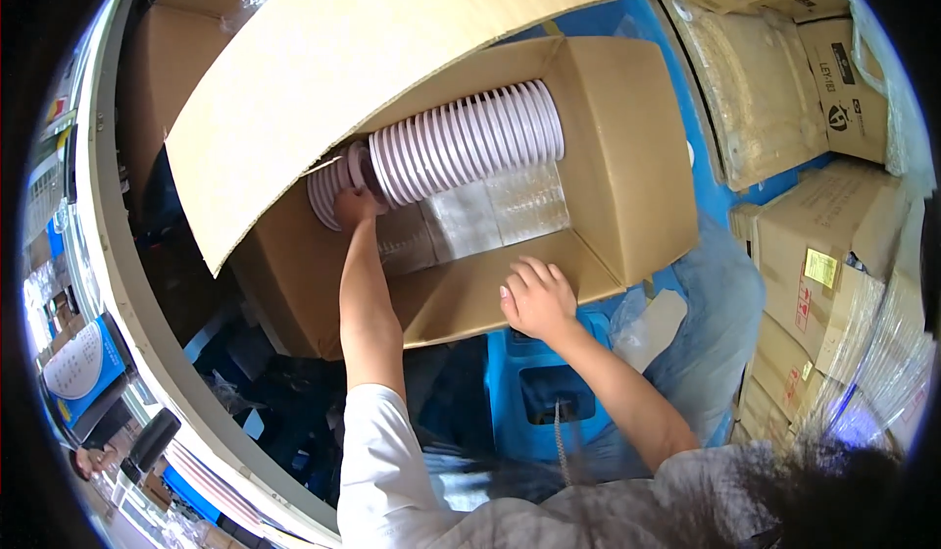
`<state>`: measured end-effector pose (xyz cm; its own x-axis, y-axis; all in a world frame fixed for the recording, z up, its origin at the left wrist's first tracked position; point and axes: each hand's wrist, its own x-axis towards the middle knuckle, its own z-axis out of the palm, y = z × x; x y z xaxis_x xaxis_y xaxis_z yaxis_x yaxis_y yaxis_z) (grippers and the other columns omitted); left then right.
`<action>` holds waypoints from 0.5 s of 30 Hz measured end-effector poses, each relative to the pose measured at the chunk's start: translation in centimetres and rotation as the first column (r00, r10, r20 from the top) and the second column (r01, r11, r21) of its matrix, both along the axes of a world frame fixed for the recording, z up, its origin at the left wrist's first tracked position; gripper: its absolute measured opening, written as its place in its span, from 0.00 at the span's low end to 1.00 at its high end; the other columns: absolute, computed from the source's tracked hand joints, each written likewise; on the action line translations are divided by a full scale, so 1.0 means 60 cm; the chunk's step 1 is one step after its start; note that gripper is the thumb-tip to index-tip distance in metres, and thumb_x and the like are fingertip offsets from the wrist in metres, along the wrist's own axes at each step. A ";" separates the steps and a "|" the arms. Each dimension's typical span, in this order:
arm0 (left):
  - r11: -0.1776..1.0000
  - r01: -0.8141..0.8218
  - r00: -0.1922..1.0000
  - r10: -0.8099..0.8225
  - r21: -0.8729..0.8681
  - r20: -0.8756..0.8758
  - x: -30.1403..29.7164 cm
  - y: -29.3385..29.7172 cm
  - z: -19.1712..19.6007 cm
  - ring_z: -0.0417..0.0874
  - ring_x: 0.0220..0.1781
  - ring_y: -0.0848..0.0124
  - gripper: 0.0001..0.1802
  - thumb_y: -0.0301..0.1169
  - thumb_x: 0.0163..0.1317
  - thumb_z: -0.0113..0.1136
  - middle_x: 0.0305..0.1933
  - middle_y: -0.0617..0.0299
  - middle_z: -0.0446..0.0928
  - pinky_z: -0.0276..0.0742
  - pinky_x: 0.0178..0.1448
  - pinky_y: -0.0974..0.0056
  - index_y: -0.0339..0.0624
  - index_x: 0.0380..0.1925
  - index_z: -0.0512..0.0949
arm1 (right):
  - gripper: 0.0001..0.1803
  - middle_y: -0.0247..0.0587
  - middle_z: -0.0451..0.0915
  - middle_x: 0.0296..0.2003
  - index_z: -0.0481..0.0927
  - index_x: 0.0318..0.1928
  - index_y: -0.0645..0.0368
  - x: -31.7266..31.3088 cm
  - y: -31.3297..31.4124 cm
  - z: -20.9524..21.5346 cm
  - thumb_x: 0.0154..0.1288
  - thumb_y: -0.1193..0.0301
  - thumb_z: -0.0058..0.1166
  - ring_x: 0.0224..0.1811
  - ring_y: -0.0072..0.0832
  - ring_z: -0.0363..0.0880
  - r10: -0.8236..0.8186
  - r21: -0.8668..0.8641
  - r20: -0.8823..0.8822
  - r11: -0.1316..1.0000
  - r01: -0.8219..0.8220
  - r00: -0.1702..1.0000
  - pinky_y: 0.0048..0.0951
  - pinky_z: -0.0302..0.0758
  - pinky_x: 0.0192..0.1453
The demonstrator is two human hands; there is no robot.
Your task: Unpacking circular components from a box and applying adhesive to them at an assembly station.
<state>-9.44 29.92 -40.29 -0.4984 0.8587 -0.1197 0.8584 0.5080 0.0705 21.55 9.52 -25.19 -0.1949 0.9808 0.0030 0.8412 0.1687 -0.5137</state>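
Nearest the camera, the right hand (537,299) lies flat on the near flap of the open brown cardboard box (627,206), fingers spread and loose, gripping nothing, just pressing the flap down. Under it sits a blue plastic stool (539,392) that seems to carry the box.

Further in, the left hand (353,206) reaches deep along the left side and closes around the end of the long stack of pale pink ribbed plastic discs (470,142). Fingers curl over the few discs at that end; whether they have separated from the row I cannot tell, as the big raised flap (392,49) shades that corner.

The stack lies on its side against the far wall, its long axis running left to right and rising a little to the right, disc faces turned toward the box's ends. Clear wrapped packs (490,211) lie just in front of it on the box floor.

To do this well, I'd judge: keep the right palm steady, and draw the end discs along the stack's own axis, not across it, so the row doesn't fan or roll.

Beyond, more stacked cartons (833,255).
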 end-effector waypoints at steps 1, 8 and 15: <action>1.000 0.000 1.000 0.000 -0.002 -0.007 -0.010 -0.003 0.003 0.83 0.35 0.52 0.13 0.41 0.50 0.62 0.30 0.50 0.82 0.79 0.41 0.51 0.41 0.25 0.82 | 0.15 0.42 0.80 0.43 0.82 0.30 0.58 -0.005 0.000 0.000 0.59 0.60 0.49 0.55 0.36 0.72 0.000 -0.002 -0.007 1.000 0.000 1.000 0.39 0.67 0.52; 0.918 -0.184 0.977 0.130 0.352 0.171 0.007 -0.111 0.087 0.82 0.32 0.52 0.11 0.35 0.52 0.60 0.28 0.48 0.81 0.77 0.39 0.53 0.37 0.25 0.79 | 0.17 0.43 0.80 0.39 0.81 0.31 0.59 -0.012 0.019 0.027 0.63 0.59 0.46 0.49 0.37 0.73 0.005 -0.077 -0.004 0.997 -0.005 1.000 0.39 0.68 0.51; 0.773 0.104 0.965 -0.231 0.626 0.125 0.199 -0.253 0.260 0.74 0.32 0.50 0.06 0.27 0.52 0.57 0.26 0.49 0.71 0.72 0.38 0.51 0.36 0.21 0.73 | 0.25 0.40 0.81 0.44 0.80 0.44 0.64 -0.036 0.080 -0.043 0.69 0.53 0.44 0.49 0.35 0.76 -0.509 -0.645 -0.587 0.764 0.016 0.629 0.34 0.69 0.56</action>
<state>2.51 14.74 -24.66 -0.3629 0.8493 0.3834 0.8639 0.1525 0.4800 19.39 14.31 -27.75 -0.1044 0.8500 -0.5164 0.1329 -0.5026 -0.8542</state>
